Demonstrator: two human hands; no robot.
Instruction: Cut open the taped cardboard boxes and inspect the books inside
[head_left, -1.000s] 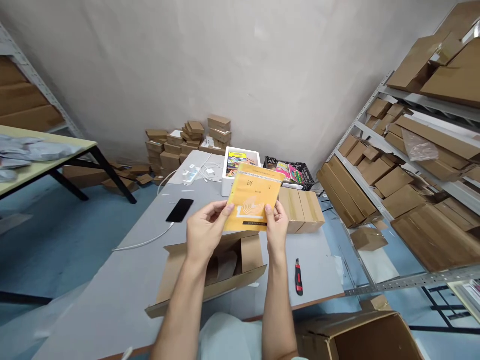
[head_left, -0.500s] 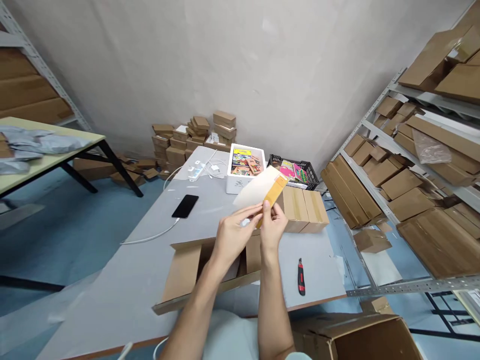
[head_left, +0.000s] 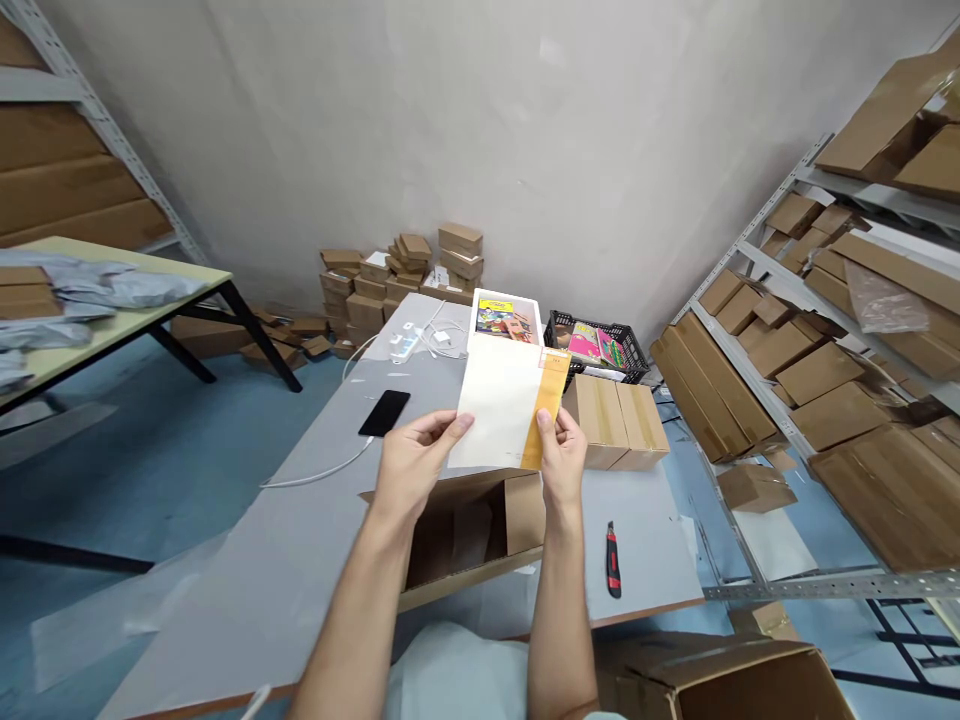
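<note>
My left hand (head_left: 416,462) pinches the left edge of a flat white booklet (head_left: 496,405) with an orange strip down its right side. The strip's edge is gripped by my right hand (head_left: 562,455), thumb on top. Both hands hold the booklet up, facing me, above an open cardboard box (head_left: 525,515) on the grey table (head_left: 300,560). Behind the booklet is a white bin (head_left: 534,310) with colourful packets, partly hidden.
A black phone (head_left: 384,413) with a cable lies left. Closed cartons (head_left: 621,420), a black crate (head_left: 636,362) and a red-black cutter (head_left: 613,560) are on the right. Loaded shelves (head_left: 765,390) stand further right; a large open carton (head_left: 750,680) is below.
My left hand has moved left, away from my right hand, to the booklet's left edge. The booklet has turned from a slant to nearly upright and now shows its broad white face.
</note>
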